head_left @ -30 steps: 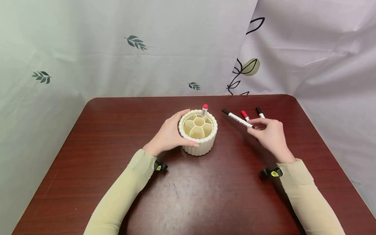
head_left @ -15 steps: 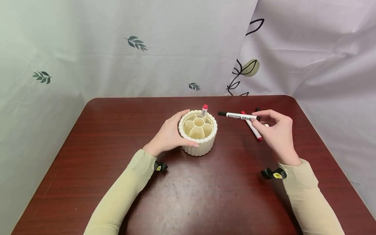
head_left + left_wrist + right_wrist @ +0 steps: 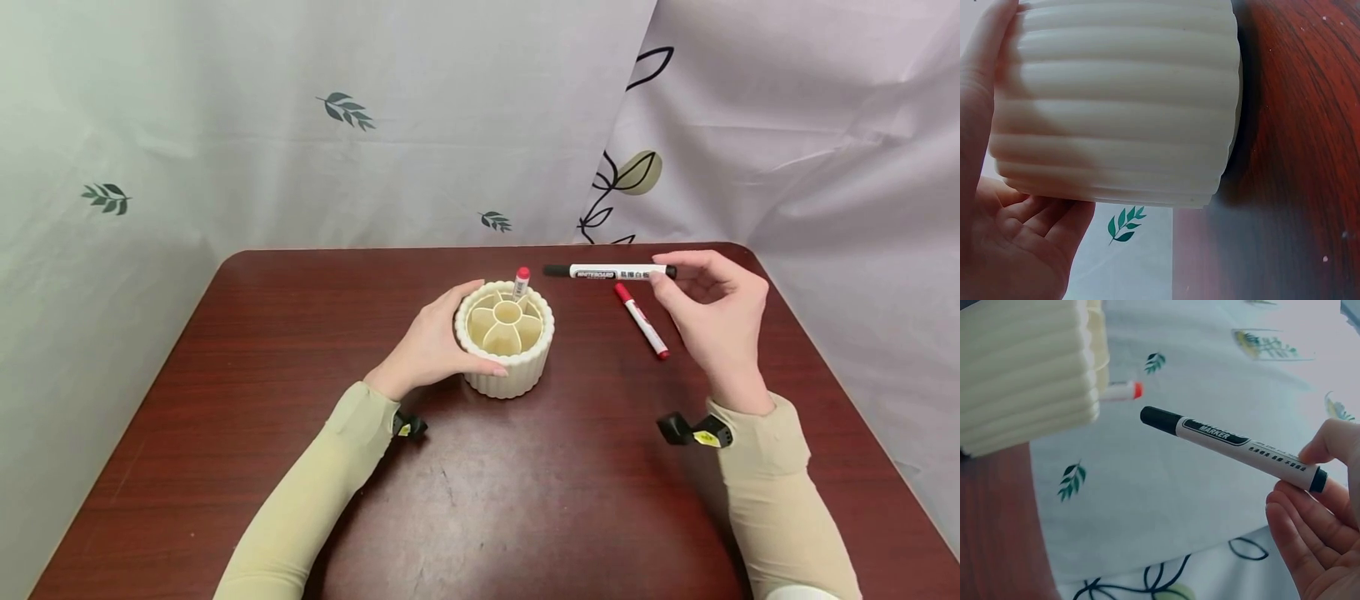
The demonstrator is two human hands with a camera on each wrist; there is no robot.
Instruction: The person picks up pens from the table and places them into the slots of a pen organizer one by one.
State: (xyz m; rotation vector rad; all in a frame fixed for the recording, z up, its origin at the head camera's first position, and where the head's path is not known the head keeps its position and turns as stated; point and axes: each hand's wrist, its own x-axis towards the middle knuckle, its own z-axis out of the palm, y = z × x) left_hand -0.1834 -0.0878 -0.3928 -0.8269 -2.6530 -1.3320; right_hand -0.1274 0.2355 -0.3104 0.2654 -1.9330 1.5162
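My left hand [image 3: 431, 346] grips the side of a cream ribbed pen holder [image 3: 517, 379], thumb across its front and fingers behind. Inside, the holder has petal-shaped compartments round a central ring. A red-capped marker [image 3: 521, 283] stands in a rear compartment, its lower part hidden. To the right, my right hand [image 3: 716, 312] pinches a black-capped whiteboard marker [image 3: 600, 272] by its tail end, between thumb and fingers. That marker lies level in the air, its cap pointing left toward the holder. In the right wrist view the black cap [image 3: 1160, 419] hangs just short of the holder's rim.
A second red marker [image 3: 642, 321] lies slanted on the dark red-brown table [image 3: 525, 500], below the held marker. Another black-capped marker seen earlier is hidden by the right hand. A pale curtain with leaf prints [image 3: 420, 167] hangs behind the table.
My right hand has lifted the black marker up off the table area and away, turning it from slanted to level. The red marker beneath has come into full view. The left hand and holder stay put.
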